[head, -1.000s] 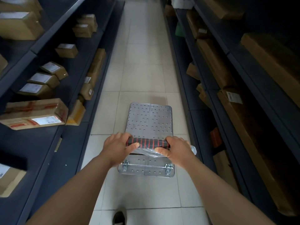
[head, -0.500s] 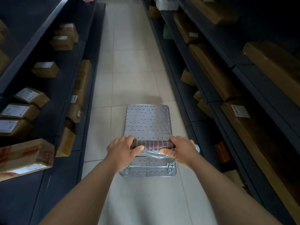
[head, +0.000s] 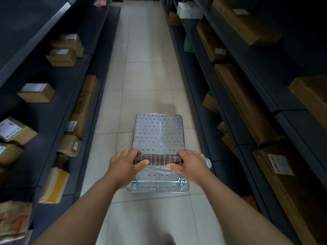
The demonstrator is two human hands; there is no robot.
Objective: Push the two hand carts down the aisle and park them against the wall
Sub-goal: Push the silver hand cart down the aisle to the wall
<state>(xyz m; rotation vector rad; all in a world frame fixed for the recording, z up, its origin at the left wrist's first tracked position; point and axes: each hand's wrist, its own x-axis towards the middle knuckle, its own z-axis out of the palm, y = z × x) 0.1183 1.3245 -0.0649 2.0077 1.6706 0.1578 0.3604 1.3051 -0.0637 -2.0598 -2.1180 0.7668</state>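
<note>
One hand cart (head: 159, 131) with a studded silver platform stands on the tiled aisle floor just ahead of me. Its handle (head: 158, 159) is black with red rings and has loose clear plastic wrap hanging under it. My left hand (head: 124, 164) grips the handle's left end and my right hand (head: 190, 163) grips its right end, fingers curled over the top and thumbs underneath. A second cart is not in view, and neither is the end wall.
Dark shelving lines both sides of the narrow aisle. Small labelled cardboard boxes (head: 36, 92) sit on the left shelves, long brown parcels (head: 246, 103) on the right. A white box (head: 187, 9) and a green bag (head: 188, 45) lie further along on the right. Pale floor tiles (head: 145, 50) stretch ahead.
The cart has rolled forward along the aisle with both hands on its handle; shelf boxes have slid back past me on both sides. The grip is unchanged.
</note>
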